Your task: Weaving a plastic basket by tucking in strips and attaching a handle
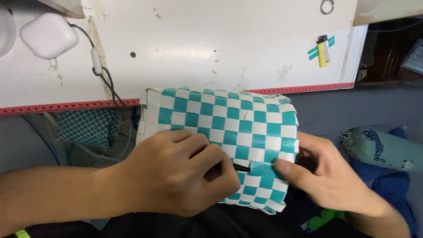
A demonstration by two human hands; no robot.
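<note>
Pinching a thin black tool (240, 167), the left hand (176, 176) lay on the checkered basket (229, 132) — its long side ran left to right — while the right hand (328, 176) gripped its right edge.

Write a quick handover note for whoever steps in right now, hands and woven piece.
Left hand: pinches a thin black tool, its tip under a strip of the teal-and-white woven basket.
Right hand: steadies the basket's right edge, thumb on top.
Basket rests against the white table edge.
Done: checker weave covers the visible face.
Left: loose strip ends show along the edges.
</note>
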